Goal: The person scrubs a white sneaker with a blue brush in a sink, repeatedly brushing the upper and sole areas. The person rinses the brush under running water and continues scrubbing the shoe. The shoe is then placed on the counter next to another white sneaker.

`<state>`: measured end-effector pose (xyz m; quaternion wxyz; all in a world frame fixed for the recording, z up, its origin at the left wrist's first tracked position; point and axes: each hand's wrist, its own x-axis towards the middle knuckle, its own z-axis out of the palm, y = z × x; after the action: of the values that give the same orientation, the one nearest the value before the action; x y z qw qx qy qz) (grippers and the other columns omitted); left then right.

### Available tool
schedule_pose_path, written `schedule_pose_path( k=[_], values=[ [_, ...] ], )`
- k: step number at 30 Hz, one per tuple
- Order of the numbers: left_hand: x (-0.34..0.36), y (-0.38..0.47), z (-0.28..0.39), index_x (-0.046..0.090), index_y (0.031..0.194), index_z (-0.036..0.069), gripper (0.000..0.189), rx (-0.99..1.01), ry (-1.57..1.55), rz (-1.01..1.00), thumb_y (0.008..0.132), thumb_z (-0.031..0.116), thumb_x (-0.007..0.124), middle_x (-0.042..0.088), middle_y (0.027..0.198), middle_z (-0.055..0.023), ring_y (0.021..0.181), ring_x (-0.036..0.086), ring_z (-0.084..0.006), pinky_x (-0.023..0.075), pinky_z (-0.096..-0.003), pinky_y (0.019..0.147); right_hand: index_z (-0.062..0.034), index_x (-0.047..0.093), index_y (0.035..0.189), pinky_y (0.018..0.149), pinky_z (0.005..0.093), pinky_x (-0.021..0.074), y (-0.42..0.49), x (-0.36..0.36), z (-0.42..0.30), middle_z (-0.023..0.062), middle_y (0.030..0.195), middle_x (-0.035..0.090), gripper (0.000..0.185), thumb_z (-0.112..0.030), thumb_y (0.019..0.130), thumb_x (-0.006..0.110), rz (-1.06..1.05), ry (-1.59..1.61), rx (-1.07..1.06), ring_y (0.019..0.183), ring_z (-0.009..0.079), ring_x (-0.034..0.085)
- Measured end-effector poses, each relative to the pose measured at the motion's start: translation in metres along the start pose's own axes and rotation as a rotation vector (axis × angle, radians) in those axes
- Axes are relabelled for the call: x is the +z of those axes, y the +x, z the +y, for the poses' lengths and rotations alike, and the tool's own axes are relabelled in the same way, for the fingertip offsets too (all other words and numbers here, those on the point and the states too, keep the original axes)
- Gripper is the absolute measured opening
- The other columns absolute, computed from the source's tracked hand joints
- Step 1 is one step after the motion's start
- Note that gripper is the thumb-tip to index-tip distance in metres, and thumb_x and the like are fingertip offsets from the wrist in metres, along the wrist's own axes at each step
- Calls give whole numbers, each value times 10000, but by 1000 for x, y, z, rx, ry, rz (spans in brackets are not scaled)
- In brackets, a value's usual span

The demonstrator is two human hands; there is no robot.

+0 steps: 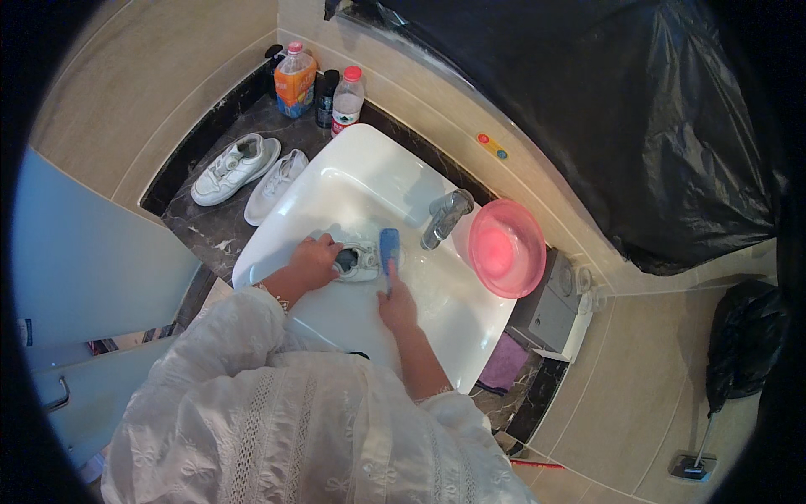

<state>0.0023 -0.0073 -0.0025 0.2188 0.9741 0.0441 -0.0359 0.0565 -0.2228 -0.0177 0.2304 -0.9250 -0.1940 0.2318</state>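
A white shoe (364, 263) lies in the white ceramic sink (352, 321), its dark opening towards my left hand (313, 263). That hand grips the shoe at its heel end, with fingers at the opening's rim. My right hand (398, 307) holds a blue brush (390, 249) by the handle, one finger stretched along it. The brush head is beside the shoe's toe; whether they touch I cannot tell. Its bristles are hidden underneath.
Chrome faucet (447, 217) and pink plastic basin (507, 249) sit at the sink's right. On the dark marble counter (208, 236) are a white sneaker (234, 170), another white shoe (277, 186) and several bottles (295, 82). A purple cloth (505, 363) lies at lower right, near a grey box (546, 315).
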Motion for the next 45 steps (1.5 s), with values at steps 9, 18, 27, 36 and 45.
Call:
schedule_pose_path(
  k=[9, 18, 27, 36, 45],
  values=[
    [2, -7, 2, 594, 1089, 89, 528, -3, -37, 56, 603, 216, 758, 553, 981, -83, 888, 564, -248, 443, -367, 809, -301, 135, 1431, 754, 461, 471, -4, -11, 41, 188, 921, 623, 691, -221, 862, 518, -173, -208, 255, 829, 378, 606],
    [-5, -4, 3, 582, 1127, 85, 562, 7, 0, 2, 614, 228, 761, 544, 1008, -90, 890, 564, -252, 446, -362, 811, -259, 182, 1427, 808, 438, 448, -4, 13, -7, 197, 1014, 589, 636, -214, 876, 496, -65, 55, -59, 935, 350, 576],
    [0, -7, 0, 584, 1092, 73, 530, 10, -32, 58, 612, 214, 759, 545, 988, -86, 889, 567, -254, 444, -362, 806, -302, 186, 1422, 767, 455, 462, 5, -19, 36, 180, 982, 605, 610, -241, 886, 473, -160, -174, 194, 895, 343, 594],
    [-1, -8, 2, 604, 1028, 71, 481, 4, -35, 62, 589, 193, 759, 557, 957, -82, 843, 576, -252, 450, -369, 758, -309, 242, 1408, 838, 411, 453, 7, -11, 31, 180, 1052, 612, 569, -215, 884, 443, -201, -249, 187, 991, 324, 588],
    [3, -1, -2, 604, 1053, 74, 493, 46, 26, 46, 597, 194, 748, 555, 964, -79, 878, 568, -236, 438, -365, 796, -335, 223, 1404, 771, 471, 461, 2, 3, 9, 183, 971, 625, 559, -252, 897, 441, -77, -51, 40, 886, 359, 596]
  ],
)
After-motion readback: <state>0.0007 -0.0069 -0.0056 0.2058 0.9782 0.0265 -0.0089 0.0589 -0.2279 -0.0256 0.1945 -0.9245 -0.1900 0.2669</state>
